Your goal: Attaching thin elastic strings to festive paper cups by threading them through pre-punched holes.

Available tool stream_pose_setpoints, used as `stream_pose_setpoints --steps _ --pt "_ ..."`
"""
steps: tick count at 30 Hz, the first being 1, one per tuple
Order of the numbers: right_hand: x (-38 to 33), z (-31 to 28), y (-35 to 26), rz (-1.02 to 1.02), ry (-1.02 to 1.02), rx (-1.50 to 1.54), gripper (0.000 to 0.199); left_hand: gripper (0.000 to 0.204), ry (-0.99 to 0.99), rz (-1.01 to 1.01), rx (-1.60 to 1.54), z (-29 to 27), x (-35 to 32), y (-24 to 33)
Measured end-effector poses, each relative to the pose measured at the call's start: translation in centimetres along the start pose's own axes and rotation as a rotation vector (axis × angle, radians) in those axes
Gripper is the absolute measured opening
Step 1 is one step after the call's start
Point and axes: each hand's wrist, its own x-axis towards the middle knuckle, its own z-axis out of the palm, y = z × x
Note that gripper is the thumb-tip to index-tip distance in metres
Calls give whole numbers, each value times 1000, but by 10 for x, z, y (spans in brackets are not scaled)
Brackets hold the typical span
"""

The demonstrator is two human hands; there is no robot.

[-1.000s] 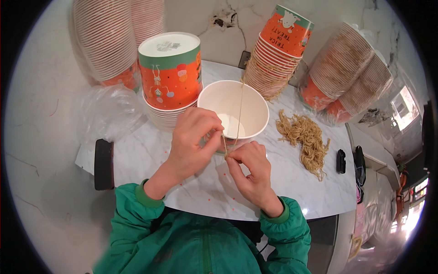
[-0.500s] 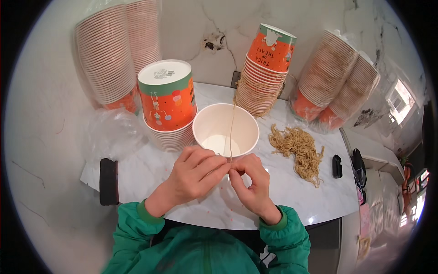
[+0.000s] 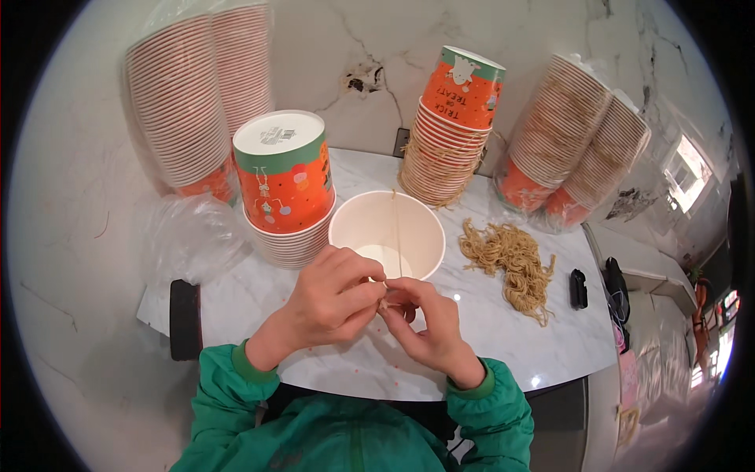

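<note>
so, both hands meet at the near rim of the white cup (image 3: 386, 233). left hand (image 3: 334, 299) curled, thumb and forefinger pinched together on a thin tan string (image 3: 397, 228); right hand (image 3: 425, 322) just beside it, fingertips touching the same string end, closed on it as far as i can tell. string runs straight away from the fingers, across the cup mouth to its far rim. cup sits open side up, just beyond the knuckles. heap of loose strings (image 3: 511, 259) lies right of the right hand, apart from it. upside-down orange cup stack (image 3: 285, 185) stands beyond the left hand, near the white cup. risks, judged: string could slip from the pinch if tension goes uneven; a hard tug might tip the light cup toward the hands.
</note>
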Motion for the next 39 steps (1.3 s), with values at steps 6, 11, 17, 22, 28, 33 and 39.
stream_pose_setpoints --steps 6,11,17,22,28,33,39 --pt "17 -23 -5 6 -95 -130 20 22 25 -64 -76 -1 -4 2" --pt "22 -27 -9 -118 -39 -128 22 20 29 -99 -86 9 -3 7" --pt "20 -47 -12 -83 200 -19 22 21 70 -198 -27 13 -11 3" --pt "23 -55 -7 -51 207 -258 9 30 21 -121 134 12 -15 0" --pt "-11 -69 38 167 39 -689 12 36 22 -88 96 13 -14 -2" --pt "-27 -43 37 287 -143 -587 27 37 37 -104 84 16 -18 -4" --pt "-11 -34 -48 -64 -339 -561 43 42 99 -166 119 10 -23 -2"
